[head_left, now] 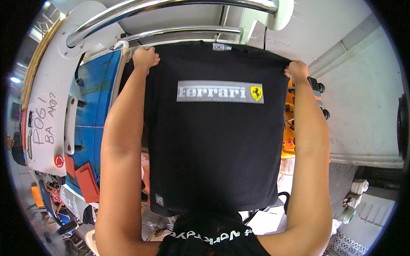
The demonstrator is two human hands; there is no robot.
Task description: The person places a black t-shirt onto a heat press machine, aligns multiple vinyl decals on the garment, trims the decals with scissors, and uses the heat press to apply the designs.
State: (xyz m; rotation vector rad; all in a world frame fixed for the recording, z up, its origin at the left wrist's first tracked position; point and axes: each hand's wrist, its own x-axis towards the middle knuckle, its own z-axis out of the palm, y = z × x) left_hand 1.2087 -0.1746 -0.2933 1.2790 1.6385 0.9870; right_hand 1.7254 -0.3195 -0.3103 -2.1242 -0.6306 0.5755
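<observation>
A black T-shirt (215, 145) is spread out flat in front of me, its neck end away from me. Across its upper part runs a light grey printed strip (213, 92) with a yellow shield emblem at the right end. A small grey label (221, 47) shows at the far edge, and a small patch (159, 200) at the near left corner. My left hand (146, 59) is closed on the cloth at the far left corner. At the far right corner my right hand (297, 70) pinches the fabric. Both arms reach out straight.
Chrome bars (171, 9) cross just beyond the shirt. To the left stand a white machine panel (51, 115) with a red button (58, 161) and a blue surface (95, 106). Orange machine parts (289, 141) show on the right, beside a pale wall (358, 106).
</observation>
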